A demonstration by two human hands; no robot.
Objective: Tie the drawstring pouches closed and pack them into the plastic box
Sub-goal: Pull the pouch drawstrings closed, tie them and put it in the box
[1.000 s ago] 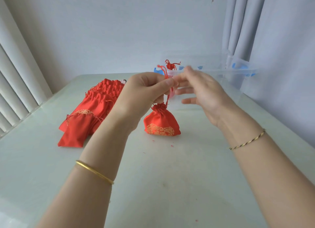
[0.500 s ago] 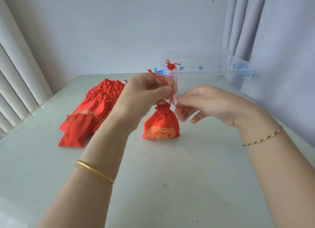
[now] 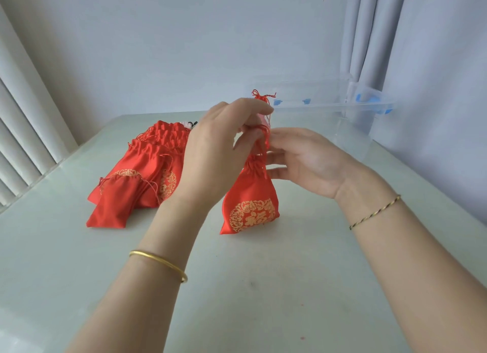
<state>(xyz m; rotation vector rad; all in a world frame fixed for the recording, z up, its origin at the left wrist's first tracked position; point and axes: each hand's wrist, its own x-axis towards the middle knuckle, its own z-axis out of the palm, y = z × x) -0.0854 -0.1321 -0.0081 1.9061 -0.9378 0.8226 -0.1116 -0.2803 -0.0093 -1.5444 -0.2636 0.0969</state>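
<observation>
- Red pouch (image 3: 250, 202) stands upright in the middle of the desk (image 3: 263, 286), its base on the surface, its neck gathered tight, and a round gold emblem printed low on its front.
- Left hand (image 3: 224, 147) is above it, fingers curled, pinching the red cord (image 3: 264, 137), which bunches up just over the neck.
- Right hand (image 3: 303, 160) comes in from 3 o'clock, palm showing and fingers stretched fairly straight, their tips at the cord and neck.
- At 10 o'clock from the pouch lies a pile of pouches (image 3: 142, 173), flat and overlapping, with the same red cloth and gold print.
- At 1 o'clock sits the clear plastic box (image 3: 342, 107) with blue clips; a tied pouch top (image 3: 262, 97) pokes above its near rim.
- There is a gold bangle (image 3: 160, 263) on the left wrist and a thin braided bracelet (image 3: 374, 213) on the right.
</observation>
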